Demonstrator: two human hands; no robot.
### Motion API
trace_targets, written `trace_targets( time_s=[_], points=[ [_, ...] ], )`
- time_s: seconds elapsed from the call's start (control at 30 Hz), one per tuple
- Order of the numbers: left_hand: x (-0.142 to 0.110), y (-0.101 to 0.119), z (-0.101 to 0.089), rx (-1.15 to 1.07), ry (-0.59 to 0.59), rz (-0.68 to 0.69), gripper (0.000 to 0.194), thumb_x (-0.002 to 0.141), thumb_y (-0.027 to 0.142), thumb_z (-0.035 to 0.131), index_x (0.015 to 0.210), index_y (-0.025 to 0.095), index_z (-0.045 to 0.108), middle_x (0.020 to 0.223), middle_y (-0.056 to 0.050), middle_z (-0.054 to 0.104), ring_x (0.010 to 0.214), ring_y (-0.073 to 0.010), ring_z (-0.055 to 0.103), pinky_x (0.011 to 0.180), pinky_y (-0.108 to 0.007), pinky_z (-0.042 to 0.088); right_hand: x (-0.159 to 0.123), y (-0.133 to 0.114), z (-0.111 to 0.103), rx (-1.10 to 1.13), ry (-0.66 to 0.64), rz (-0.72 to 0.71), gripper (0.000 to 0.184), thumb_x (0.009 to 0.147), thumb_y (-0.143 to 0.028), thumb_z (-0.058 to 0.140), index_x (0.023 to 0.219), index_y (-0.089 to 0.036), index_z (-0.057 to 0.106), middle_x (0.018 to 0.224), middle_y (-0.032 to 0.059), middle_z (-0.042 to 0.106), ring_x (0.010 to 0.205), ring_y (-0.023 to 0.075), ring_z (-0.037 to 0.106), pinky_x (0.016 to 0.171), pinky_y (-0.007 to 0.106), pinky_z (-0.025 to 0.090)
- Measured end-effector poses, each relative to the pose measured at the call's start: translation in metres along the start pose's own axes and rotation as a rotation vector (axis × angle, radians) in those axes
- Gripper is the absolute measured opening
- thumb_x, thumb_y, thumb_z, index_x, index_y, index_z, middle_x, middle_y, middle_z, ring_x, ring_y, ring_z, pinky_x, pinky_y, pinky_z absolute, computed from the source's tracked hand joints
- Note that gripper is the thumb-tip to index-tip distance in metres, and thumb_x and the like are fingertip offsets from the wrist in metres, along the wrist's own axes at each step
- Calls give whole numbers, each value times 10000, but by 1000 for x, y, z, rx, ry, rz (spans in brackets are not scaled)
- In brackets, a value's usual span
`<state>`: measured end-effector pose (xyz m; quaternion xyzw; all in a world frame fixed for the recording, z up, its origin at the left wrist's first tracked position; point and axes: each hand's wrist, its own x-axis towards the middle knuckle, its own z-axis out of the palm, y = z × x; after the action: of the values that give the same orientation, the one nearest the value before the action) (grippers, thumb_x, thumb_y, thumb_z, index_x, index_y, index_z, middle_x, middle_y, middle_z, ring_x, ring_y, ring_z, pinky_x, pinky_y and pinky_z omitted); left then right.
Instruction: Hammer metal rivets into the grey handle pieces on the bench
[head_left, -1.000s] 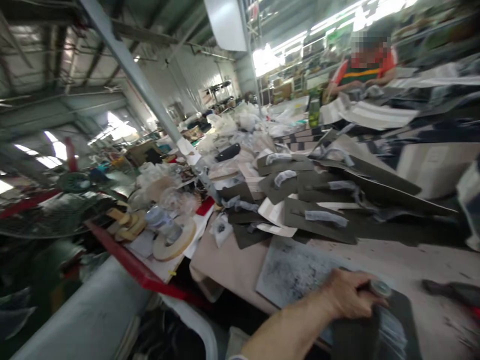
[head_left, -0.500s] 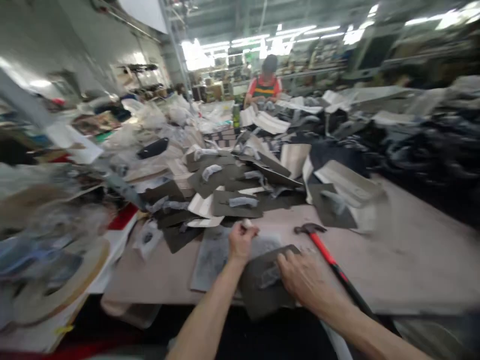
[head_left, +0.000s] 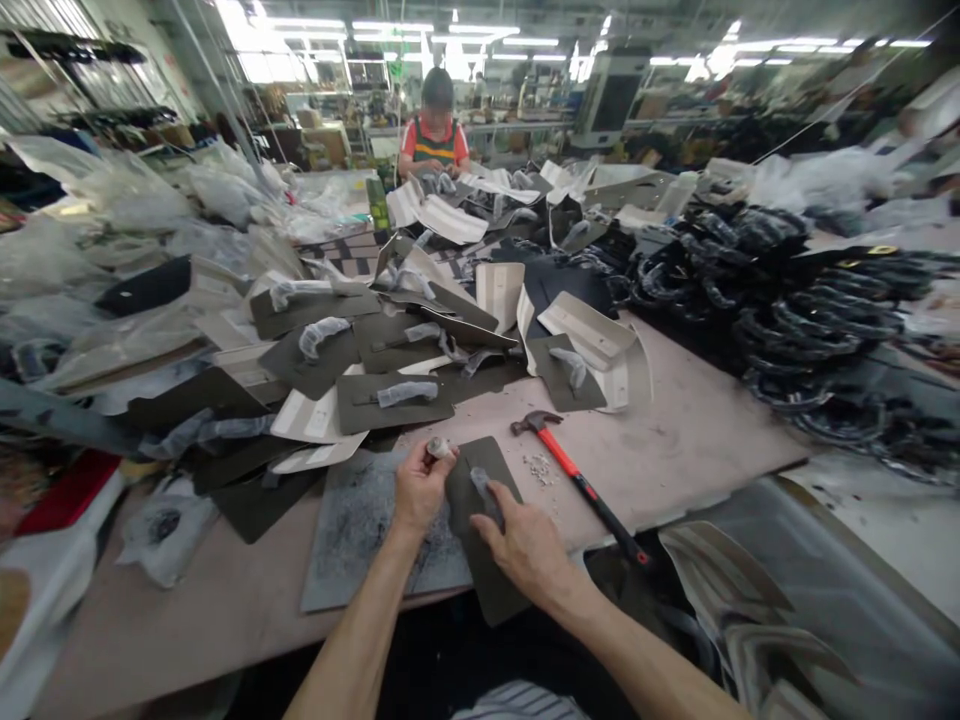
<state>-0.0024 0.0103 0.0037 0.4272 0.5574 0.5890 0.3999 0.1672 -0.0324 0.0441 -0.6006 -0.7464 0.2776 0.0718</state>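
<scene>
My left hand point(head_left: 420, 490) is closed around a small, pale, short cylindrical piece point(head_left: 437, 447), held above the grey, dark-stained slab point(head_left: 345, 540). Just to its right lies a dark olive panel point(head_left: 484, 570) with rounded corners, tilted and reaching past the table's front edge. Thumb and fingers of my right hand point(head_left: 529, 545) close about the plastic-wrapped handle point(head_left: 482, 482) on that panel; part of the handle is hidden. A claw hammer point(head_left: 577, 480) with a red and black shaft rests to the right, beside a scatter of tiny metal pieces point(head_left: 540, 470).
Similar panels with wrapped handles point(head_left: 397, 395) are heaped beyond my hands. Black plastic-wrapped curved pieces point(head_left: 817, 320) pile up at the right. A white wrapped roll point(head_left: 165, 525) sits at left. Across the table point(head_left: 675, 400), a person point(head_left: 435, 140) in a red top works.
The view has swung right. My right hand has gone from the panel's upper edge to its wrapped handle, and the panel now stands more lengthwise. My left hand still holds the pale piece.
</scene>
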Motion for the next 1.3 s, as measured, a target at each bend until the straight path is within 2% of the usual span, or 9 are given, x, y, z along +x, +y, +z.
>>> trace_targets(
  time_s=[0.17,0.33,0.5,0.6,0.7,0.83,1.03,1.17,1.3],
  points=[
    [9,-22,18,-70,-92,-52,262,753,292,729,963,158,648,870,-49,739,827,-189,708,777,-281,549,-1,-7,5,176,-46,31,579,922,-444,516,1394,-113,459,1012,163,708,957,298,668,804,360,452],
    [10,-33,20,-65,-102,-78,266,779,327,716,968,159,635,889,-57,745,857,-201,718,806,-304,559,-2,6,6,424,13,-46,478,956,-425,456,1353,-160,490,915,73,690,839,217,645,761,316,462],
    [10,-30,20,11,-101,-72,266,792,354,706,956,155,643,898,-61,751,864,-202,719,822,-315,560,13,60,-7,94,374,-30,384,956,-378,460,1236,-133,555,1092,137,610,978,254,581,826,352,446],
    [10,-27,21,57,-120,-53,244,802,351,693,943,159,644,904,-61,756,871,-204,722,819,-314,563,26,100,-18,-192,461,45,372,936,-360,506,1214,-119,561,1166,173,564,1061,295,527,877,382,413],
    [10,-26,22,126,-127,-22,206,820,330,670,945,167,651,914,-57,758,880,-200,721,813,-304,560,34,129,-25,-339,361,157,343,917,-354,551,1178,-131,572,1094,155,575,1000,286,533,821,359,404],
    [6,-24,25,223,-86,20,163,818,300,662,924,176,659,894,-49,758,850,-195,721,765,-279,559,42,141,-28,-303,200,205,186,923,-295,524,1034,-156,576,985,120,572,926,254,543,763,324,373],
    [2,-19,32,253,-29,21,187,800,281,664,953,175,650,891,-51,762,820,-194,729,742,-272,569,52,129,-43,415,-22,381,76,805,-179,565,811,-189,490,772,31,528,776,188,522,667,278,354],
    [1,-21,30,282,-61,50,197,800,259,659,980,181,664,905,-46,763,821,-191,725,755,-277,567,52,109,-45,697,-193,406,63,807,-218,487,820,-215,425,664,-34,476,548,125,476,530,246,389],
    [0,-22,27,351,-110,118,179,815,235,643,983,194,690,923,-35,759,846,-187,710,796,-289,549,43,83,-48,894,-237,436,132,906,-352,351,880,-230,394,641,-72,395,415,90,340,408,220,334]
  ],
)
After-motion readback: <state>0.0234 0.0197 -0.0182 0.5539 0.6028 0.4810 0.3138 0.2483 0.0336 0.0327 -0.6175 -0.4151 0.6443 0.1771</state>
